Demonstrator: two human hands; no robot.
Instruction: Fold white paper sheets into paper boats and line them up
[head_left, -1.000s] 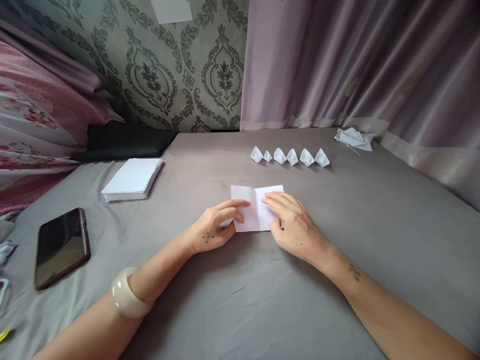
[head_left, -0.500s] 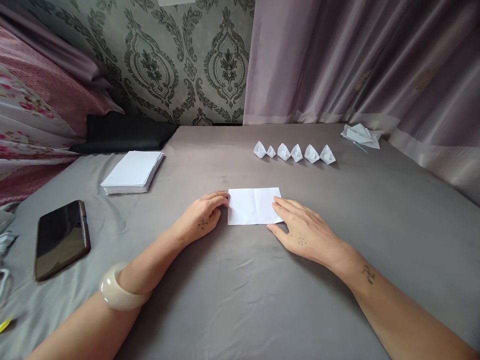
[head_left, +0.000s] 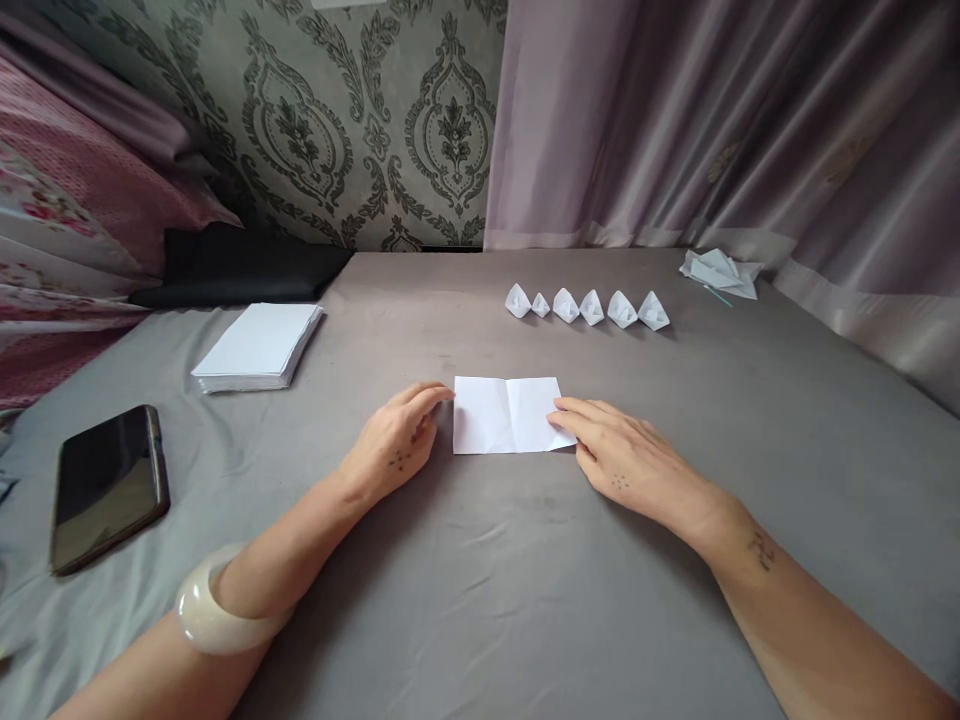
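A white paper sheet (head_left: 491,415), wider than deep, lies in front of me with a vertical crease near its middle. At its left edge my left hand (head_left: 396,438) has its fingers closed, the fingertips pinching the upper corner. My right hand (head_left: 626,450) grips the opposite edge, two fingers on top and the thumb partly hidden below the hand. Farther back stands a row of several small folded paper boats (head_left: 592,308).
A stack of white paper (head_left: 251,345) lies at the left, with a phone (head_left: 111,490) nearer me. Loose paper pieces (head_left: 720,272) and a thin bluish stick (head_left: 718,296) are at the back right. Black cloth (head_left: 247,265) lies by the patterned wall (head_left: 375,130); curtains (head_left: 637,120) hang at right.
The sheet's middle crease shows more plainly. My right hand has shifted slightly right, its thumb drawn in from the near edge. My left hand has moved slightly left.
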